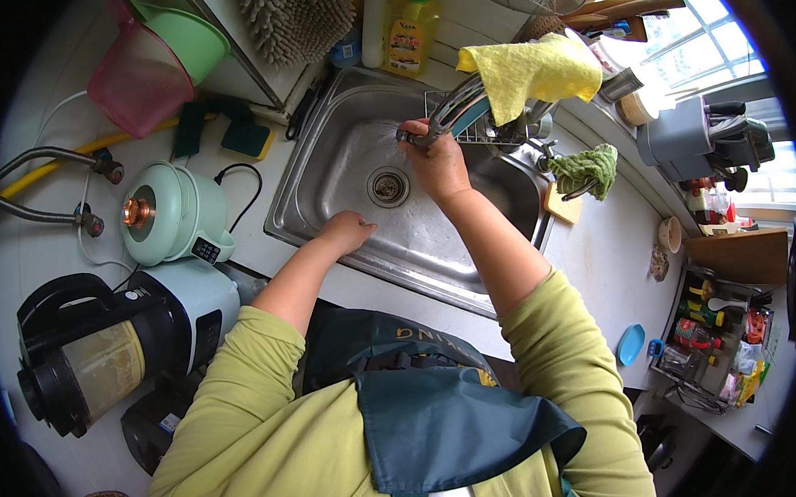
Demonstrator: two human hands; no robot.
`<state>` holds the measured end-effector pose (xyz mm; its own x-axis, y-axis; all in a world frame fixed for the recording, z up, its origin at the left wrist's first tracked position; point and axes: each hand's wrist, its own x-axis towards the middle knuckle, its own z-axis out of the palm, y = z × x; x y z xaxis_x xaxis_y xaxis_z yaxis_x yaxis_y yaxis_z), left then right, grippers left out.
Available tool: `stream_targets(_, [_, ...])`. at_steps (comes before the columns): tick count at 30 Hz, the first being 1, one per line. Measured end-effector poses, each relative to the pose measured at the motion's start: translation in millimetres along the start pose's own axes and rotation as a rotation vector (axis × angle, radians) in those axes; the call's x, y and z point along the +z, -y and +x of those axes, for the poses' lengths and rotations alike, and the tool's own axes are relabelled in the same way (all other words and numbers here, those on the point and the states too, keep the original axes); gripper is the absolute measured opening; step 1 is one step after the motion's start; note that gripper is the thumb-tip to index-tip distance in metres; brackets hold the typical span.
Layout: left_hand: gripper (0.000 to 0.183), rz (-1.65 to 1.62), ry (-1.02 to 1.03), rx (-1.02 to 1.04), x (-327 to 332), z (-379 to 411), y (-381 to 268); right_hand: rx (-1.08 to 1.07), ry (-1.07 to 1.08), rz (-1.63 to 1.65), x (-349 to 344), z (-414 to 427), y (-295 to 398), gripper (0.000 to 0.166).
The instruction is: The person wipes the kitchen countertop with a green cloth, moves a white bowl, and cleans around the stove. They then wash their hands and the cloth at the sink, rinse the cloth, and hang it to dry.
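My right hand [439, 165] is wrapped around the outlet end of the chrome faucet spout [459, 104]. Water sprays from the outlet towards the far left wall of the stainless steel sink [322, 158]. At the sink's front rim is my left hand [347, 233], its fingers curled low over the basin. A small green bit shows by its fingertips, too small to name, and whether the hand grips anything is hidden. The metal drain strainer [389, 187] lies between the two hands. A yellow cloth [532, 71] drapes over the top of the faucet.
A wire rack [470, 128] sits across the smaller basin. Right of it are a green cloth [584, 170] on a second tap and a sponge [563, 204]. Dish soap [408, 36] stands behind the sink. To the left are a pale green electric pot [176, 212] and a blender [103, 362].
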<state>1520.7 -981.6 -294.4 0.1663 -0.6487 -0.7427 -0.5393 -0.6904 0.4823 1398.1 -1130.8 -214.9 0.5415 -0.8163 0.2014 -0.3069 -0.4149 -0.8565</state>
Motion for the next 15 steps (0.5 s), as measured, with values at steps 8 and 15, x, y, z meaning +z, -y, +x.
stream_targets(8, [0.033, -0.037, -0.152, 0.092, 10.2, 5.7, 14.5, 0.085, 0.108, -0.365, -20.4, 0.7, 14.9, 0.022])
stream_targets(15, [0.051, 0.005, -0.001, 0.009, -2.5, -6.6, 2.4, 0.073, 0.001, -0.304, -14.7, 3.3, 9.9, 0.027])
